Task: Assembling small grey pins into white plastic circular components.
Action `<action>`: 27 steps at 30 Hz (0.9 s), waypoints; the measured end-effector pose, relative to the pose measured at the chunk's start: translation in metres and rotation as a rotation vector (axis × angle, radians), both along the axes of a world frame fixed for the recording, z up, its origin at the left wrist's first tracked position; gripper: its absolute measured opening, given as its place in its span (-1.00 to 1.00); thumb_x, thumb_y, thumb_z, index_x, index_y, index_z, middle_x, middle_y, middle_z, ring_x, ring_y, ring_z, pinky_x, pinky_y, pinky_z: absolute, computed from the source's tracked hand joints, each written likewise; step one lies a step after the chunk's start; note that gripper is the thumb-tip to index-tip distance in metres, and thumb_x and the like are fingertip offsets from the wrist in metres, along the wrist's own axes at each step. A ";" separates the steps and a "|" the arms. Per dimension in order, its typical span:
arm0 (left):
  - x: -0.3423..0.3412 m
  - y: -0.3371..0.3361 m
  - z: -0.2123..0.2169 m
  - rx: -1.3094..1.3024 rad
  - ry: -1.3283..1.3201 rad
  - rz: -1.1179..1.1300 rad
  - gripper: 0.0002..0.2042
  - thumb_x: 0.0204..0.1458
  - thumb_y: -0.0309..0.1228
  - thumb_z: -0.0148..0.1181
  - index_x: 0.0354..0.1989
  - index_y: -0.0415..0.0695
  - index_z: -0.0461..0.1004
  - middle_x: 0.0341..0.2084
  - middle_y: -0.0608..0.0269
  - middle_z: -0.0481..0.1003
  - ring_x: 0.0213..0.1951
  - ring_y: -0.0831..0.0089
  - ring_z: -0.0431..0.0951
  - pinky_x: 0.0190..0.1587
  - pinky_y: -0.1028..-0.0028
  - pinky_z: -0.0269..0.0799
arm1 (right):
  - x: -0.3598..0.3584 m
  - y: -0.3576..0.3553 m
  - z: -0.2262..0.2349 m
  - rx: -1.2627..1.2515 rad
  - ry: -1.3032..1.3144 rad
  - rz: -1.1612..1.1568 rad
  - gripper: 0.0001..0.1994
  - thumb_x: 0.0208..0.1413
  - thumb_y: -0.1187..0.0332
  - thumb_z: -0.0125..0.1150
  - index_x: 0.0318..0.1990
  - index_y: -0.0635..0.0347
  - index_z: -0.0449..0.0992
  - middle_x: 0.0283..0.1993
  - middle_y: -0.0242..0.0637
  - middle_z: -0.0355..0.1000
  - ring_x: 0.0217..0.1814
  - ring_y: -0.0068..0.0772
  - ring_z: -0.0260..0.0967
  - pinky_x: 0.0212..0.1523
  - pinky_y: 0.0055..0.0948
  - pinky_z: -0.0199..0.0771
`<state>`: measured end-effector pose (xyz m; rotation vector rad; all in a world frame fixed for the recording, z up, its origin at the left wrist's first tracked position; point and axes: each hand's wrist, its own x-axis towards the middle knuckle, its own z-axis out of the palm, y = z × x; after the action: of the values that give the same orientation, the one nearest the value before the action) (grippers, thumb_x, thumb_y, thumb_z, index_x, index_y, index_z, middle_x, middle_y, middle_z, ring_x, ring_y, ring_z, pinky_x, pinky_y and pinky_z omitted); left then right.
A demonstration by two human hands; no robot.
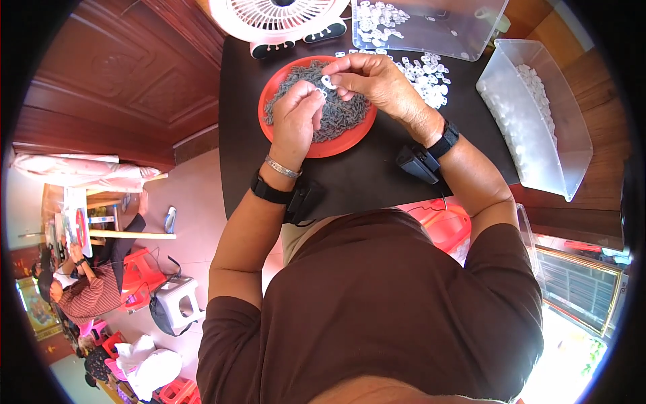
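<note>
Head view: both hands are working directly above the round orange plastic plate, which is sitting on the black table top heaped with small dark grey parts. The right hand is pinching a small white plastic ring piece between thumb and fingertips over the plate's middle. The left hand is closing its fingertips just beside that piece; whether it is holding a grey part I cannot tell. Beyond the plate, loose white pieces are lying scattered; a clear plastic tub is standing to the plate's right. The piece looks light, stiff and easily dropped, best gripped by its rim.
</note>
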<state>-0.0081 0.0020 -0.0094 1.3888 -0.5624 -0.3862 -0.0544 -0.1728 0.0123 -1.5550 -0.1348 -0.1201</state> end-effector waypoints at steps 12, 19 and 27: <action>-0.001 0.000 0.002 0.013 -0.018 0.021 -0.84 0.05 -0.48 0.00 -0.57 -0.21 0.34 -0.73 0.41 0.29 -0.68 0.70 0.23 -0.63 0.64 0.10 | -0.001 -0.002 0.002 -0.072 -0.009 0.015 -0.79 0.04 0.53 0.14 -0.15 0.27 0.54 -0.38 -0.41 0.47 -0.37 -0.70 0.35 -0.27 -0.64 0.44; -0.001 0.000 0.000 0.025 -0.036 0.010 -0.84 0.06 -0.47 0.00 -0.55 -0.21 0.34 -0.73 0.41 0.29 -0.68 0.69 0.23 -0.63 0.64 0.12 | -0.001 -0.001 -0.001 -0.078 -0.021 0.005 -0.81 0.05 0.51 0.16 -0.15 0.26 0.54 -0.37 -0.42 0.48 -0.39 -0.70 0.35 -0.30 -0.66 0.43; -0.001 0.000 -0.002 0.038 -0.062 0.018 -0.85 0.07 -0.48 0.00 -0.53 -0.22 0.35 -0.73 0.40 0.30 -0.69 0.69 0.24 -0.64 0.63 0.14 | 0.000 -0.001 -0.003 -0.103 -0.041 0.000 -0.80 0.04 0.54 0.14 -0.15 0.27 0.55 -0.36 -0.41 0.48 -0.37 -0.71 0.36 -0.30 -0.66 0.42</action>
<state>-0.0092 0.0019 -0.0111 1.4453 -0.5953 -0.3420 -0.0543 -0.1735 0.0094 -1.6562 -0.1751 -0.1468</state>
